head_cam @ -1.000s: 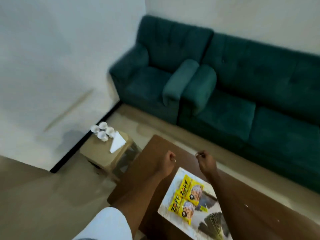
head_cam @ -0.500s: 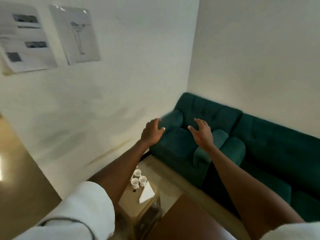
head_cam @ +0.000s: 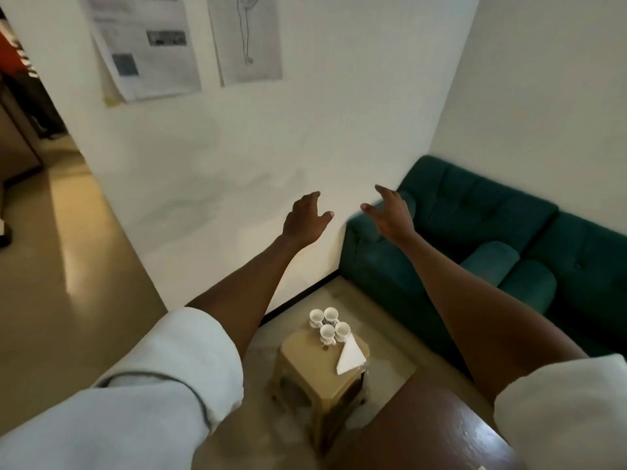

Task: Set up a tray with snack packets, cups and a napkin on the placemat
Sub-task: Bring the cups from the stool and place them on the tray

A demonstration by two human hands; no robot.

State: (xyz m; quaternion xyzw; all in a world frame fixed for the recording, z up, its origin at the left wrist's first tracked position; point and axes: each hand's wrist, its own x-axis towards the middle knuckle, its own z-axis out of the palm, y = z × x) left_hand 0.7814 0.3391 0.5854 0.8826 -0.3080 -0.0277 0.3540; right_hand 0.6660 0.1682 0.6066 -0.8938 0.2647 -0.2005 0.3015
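at the far left a dim doorway opens onto a glossy tan floor that catches a streak of light. on the smooth white wall hang two curling sheets of printed paper, the nearer one lifting at its lower corner, and a paler sheet with a thin line drawing beside it.

my left sleeve is soft white cloth with a thin dark seam, pushed up to the elbow. my left hand is raised in the air in front of the wall, fingers spread loosely and curved, holding nothing.

low down between my arms stands a small beige plastic stool with a squarish moulded top. on its far corner sit four small white ceramic cups, round and glossy, clustered and touching or nearly so. just to their right lies a white folded paper napkin, a flat triangle reaching the stool's edge.

my right hand is also lifted, slightly blurred, fingers open and apart, empty, in front of the arm of a dark green tufted fabric sofa with rounded padded armrests. at the bottom right is the rounded corner of a polished dark brown wooden table, shiny with reflections, and my right white sleeve.
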